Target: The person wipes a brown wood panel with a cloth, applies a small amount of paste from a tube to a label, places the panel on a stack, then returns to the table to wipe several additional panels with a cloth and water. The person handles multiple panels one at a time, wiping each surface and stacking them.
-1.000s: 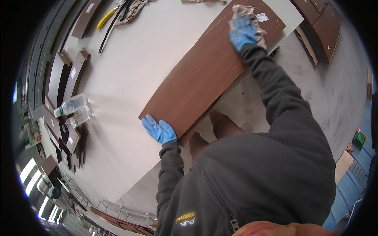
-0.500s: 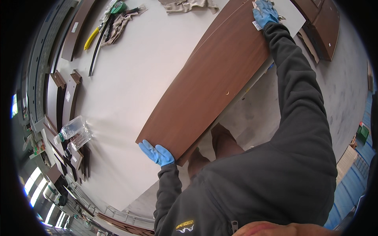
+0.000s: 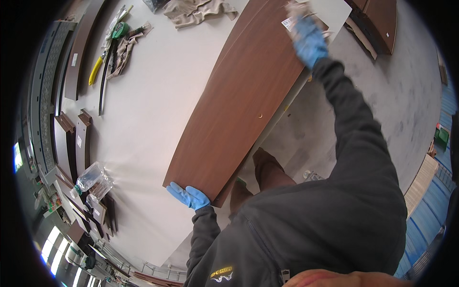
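A long brown wood-look panel lies slantwise on the pale table, running from near me up to the far right. At its near end my left hand, in a blue glove, rests flat along the edge with fingers stretched out. My right hand, also blue-gloved, is over the panel's far end and smeared by motion. Beige cloth, seemingly a rag, sticks out around its fingers. A white label shows beside that hand. Another brown panel peeks out beneath the first along its left side.
On the table at far left lie a green tape measure, a yellow-handled tool and beige rags. Clear plastic bottles and brown profile pieces line the left side. More brown panels stand at far right.
My right hand has moved left and toward me over the panel's far end. My left hand stays at the near end. The whole view has shifted slightly.
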{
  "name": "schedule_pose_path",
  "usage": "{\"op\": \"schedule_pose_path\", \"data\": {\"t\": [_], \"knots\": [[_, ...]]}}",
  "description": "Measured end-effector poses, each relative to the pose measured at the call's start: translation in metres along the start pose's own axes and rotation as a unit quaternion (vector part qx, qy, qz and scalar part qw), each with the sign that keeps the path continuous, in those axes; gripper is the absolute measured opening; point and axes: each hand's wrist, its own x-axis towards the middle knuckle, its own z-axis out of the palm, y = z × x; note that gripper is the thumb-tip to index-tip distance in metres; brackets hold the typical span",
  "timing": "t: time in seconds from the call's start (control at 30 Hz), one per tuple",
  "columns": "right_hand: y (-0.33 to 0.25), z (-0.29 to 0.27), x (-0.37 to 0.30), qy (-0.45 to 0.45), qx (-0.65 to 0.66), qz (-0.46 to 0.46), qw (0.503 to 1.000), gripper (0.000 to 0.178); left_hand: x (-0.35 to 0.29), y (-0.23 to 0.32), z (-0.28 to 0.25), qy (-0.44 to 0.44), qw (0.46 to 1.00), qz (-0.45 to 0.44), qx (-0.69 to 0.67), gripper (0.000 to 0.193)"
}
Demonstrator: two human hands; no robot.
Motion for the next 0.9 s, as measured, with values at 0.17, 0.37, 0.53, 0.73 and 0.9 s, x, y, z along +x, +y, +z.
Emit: {"op": "schedule_pose_path", "data": {"t": [0.17, 0.37, 0.53, 0.73, 0.9], "knots": [[-0.023, -0.031, 0.001, 0.122, -0.090, 0.054, 0.987, 0.039, -0.001, 0.001, -0.001, -0.003, 1.000, -0.011, 0.006, 0.069], [-0.242, -0.153, -0.160, 0.017, 0.376, -0.230, 0.898, 0.057, 0.001, 0.000, 0.002, 0.005, 1.000, -0.003, -0.002, 0.070], [-0.140, -0.099, -0.077, -0.068, 0.168, -0.093, 0.979, 0.042, -0.002, -0.001, 0.000, -0.014, 1.000, -0.021, 0.001, 0.072], [-0.074, -0.061, -0.039, 0.153, 0.181, 0.109, 0.965, 0.050, 0.002, 0.003, 0.003, 0.016, 0.999, 0.005, -0.043, 0.069], [-0.256, -0.153, -0.129, -0.126, 0.292, -0.239, 0.917, 0.046, 0.001, 0.001, 0.000, 0.032, 0.999, 0.003, -0.019, 0.063]]}}
